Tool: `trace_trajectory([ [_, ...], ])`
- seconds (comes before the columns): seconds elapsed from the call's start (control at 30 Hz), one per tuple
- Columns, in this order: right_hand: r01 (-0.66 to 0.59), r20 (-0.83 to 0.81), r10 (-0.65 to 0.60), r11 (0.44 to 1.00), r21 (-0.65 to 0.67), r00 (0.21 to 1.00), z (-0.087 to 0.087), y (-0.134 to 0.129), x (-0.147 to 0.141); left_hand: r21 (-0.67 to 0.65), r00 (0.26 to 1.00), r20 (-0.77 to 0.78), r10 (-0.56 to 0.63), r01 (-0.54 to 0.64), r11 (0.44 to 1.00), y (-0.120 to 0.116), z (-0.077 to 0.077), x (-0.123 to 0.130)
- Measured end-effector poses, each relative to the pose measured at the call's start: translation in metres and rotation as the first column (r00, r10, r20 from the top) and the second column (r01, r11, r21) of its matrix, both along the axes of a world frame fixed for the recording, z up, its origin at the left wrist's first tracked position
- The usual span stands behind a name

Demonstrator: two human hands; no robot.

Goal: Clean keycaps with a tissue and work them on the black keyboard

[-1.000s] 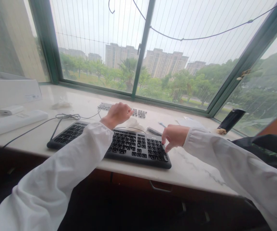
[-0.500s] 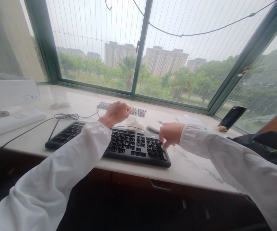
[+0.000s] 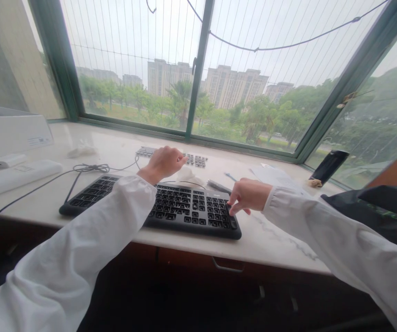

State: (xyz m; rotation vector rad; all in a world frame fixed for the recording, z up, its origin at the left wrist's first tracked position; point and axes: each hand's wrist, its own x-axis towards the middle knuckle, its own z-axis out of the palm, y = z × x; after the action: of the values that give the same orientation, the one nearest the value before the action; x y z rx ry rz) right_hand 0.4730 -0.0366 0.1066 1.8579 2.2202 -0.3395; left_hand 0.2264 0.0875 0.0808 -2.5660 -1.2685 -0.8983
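A black keyboard (image 3: pixel 184 222) lies across the counter, most of its key positions showing bare sockets without caps. Behind it, loose keycaps (image 3: pixel 195 160) are laid out in rows. My left hand (image 3: pixel 166 162) is curled closed above the left part of those rows; whatever its fingers may hold is hidden. At the keyboard's right end, my right hand (image 3: pixel 252 193) has thumb and forefinger pinched close together by the number pad. Anything between these fingertips is too small to make out. White crumpled tissue (image 3: pixel 188 176) and a dark slim tool (image 3: pixel 219 186) lie just behind the keyboard.
The keyboard's cable (image 3: pixel 91 168) is coiled at the left, near a long white device (image 3: pixel 19 179) and a white box (image 3: pixel 12 131). Papers (image 3: pixel 276 177) lie at the right. A black phone-like slab (image 3: pixel 330 167) leans by the window, beside a dark bag (image 3: pixel 374 205).
My right hand has drawn slightly up and to the right, off the keyboard's right edge keys. My left hand stays nearly in place. The whole view has shifted a little.
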Motion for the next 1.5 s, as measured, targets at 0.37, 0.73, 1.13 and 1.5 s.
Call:
trace_trajectory([
  [0.37,-0.009,0.025,0.01,0.999,-0.046,1.0,0.001,0.008,0.0,-0.015,1.0,0.001,-0.003,0.003,1.0,0.003,-0.002,0.0],
  [0.73,-0.007,0.04,0.009,0.999,-0.052,0.999,0.004,0.007,-0.006,-0.037,0.998,-0.008,-0.055,0.055,0.998,0.001,-0.004,0.0],
  [1.13,-0.048,0.071,0.055,0.994,-0.096,0.996,0.006,0.014,-0.008,-0.014,1.0,0.012,-0.024,0.024,1.0,0.001,-0.002,-0.002],
  [1.5,-0.077,-0.003,0.077,0.985,-0.154,0.997,0.006,0.02,-0.005,-0.048,0.999,0.04,-0.034,0.035,0.998,-0.001,-0.002,-0.001],
])
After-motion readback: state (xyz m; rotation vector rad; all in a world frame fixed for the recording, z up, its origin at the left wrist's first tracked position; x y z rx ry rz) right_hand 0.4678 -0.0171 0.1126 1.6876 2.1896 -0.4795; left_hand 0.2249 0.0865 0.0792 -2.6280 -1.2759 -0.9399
